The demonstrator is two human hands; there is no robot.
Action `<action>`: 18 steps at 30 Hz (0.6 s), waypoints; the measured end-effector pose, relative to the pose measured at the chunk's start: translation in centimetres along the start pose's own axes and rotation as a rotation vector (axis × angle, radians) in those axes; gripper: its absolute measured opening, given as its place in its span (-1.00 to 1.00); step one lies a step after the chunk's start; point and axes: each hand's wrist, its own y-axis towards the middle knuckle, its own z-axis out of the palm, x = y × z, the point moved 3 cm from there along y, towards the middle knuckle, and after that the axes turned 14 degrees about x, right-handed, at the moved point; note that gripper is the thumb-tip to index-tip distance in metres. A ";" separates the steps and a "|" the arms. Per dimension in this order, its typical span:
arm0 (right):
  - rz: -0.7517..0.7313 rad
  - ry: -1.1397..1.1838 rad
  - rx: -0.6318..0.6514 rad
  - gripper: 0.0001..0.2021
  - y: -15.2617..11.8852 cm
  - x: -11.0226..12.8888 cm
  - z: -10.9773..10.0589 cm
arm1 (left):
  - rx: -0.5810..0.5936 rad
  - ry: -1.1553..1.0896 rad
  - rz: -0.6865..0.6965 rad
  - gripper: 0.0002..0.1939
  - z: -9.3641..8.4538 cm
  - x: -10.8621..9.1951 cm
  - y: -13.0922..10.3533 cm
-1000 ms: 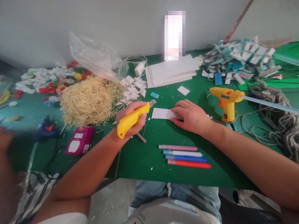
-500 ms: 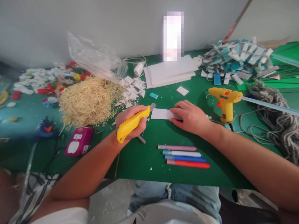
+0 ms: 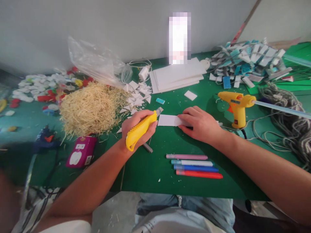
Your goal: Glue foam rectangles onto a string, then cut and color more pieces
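Note:
My left hand (image 3: 139, 127) is wrapped around a yellow utility knife (image 3: 141, 131). Its blade points up and right, close to the left end of a white foam board strip (image 3: 168, 120) on the green table. That strip lies under my right hand (image 3: 200, 124), gripped between thumb and fingers; its middle is hidden by the hand. Below the left hand a dark grey stick-like piece (image 3: 147, 148) lies on the table. Pink (image 3: 187, 157), white (image 3: 191, 162), blue (image 3: 196, 168) and red (image 3: 199, 174) markers lie side by side nearer to me.
A yellow glue gun (image 3: 238, 106) stands right of my right hand, beside grey yarn (image 3: 284, 119). Left are a straw heap (image 3: 88, 110) and a magenta box (image 3: 81, 152). White foam sheets (image 3: 177, 77), white scraps (image 3: 136, 97) and a tangled blue-white pile (image 3: 247, 61) lie behind.
The whole view has shifted slightly. Both hands keep their holds, and the knife tip stays near the strip's left end.

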 end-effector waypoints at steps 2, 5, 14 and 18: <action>0.000 -0.012 0.000 -0.75 0.0 0.0 0.0 | 0.006 -0.013 -0.011 -0.82 0.1 0.0 0.0; 0.007 -0.023 0.007 -0.74 0.0 0.0 0.0 | 0.013 -0.015 -0.021 -0.83 0.2 -0.1 0.1; -0.005 -0.039 -0.005 -0.71 0.0 0.0 0.1 | 0.033 0.125 0.179 -0.81 -0.1 -1.1 0.8; -0.017 -0.020 -0.014 -0.72 0.0 -0.1 0.1 | 0.048 0.108 0.216 -0.81 -0.1 -1.5 0.8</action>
